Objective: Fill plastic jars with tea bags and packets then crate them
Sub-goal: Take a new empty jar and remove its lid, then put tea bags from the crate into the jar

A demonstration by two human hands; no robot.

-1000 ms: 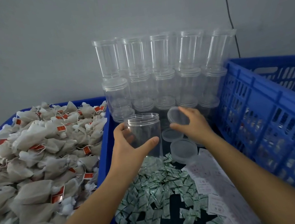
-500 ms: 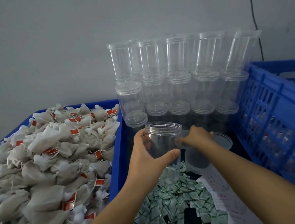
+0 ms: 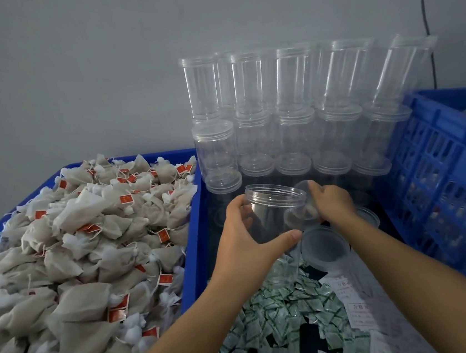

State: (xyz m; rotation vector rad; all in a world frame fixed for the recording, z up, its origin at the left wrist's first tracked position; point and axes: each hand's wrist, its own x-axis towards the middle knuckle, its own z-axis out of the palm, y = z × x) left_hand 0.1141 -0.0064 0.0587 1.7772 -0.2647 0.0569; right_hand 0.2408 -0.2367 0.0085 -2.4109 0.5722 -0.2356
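While open jar [image 3: 274,218] is gripped by left hand [image 3: 243,240], thumb in front, lid [image 3: 305,206] is pinched by right hand [image 3: 332,202] beside rim; packets [image 3: 277,325] strewn below.

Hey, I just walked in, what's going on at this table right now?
A person is packing tea into clear jars. Their left hand grips an open, empty jar while the right hand holds a clear lid beside it. Nothing is in the jar yet. A bin of tea bags sits to the left, small green packets lie in front, stacked empty jars stand behind, and a blue crate is on the right.
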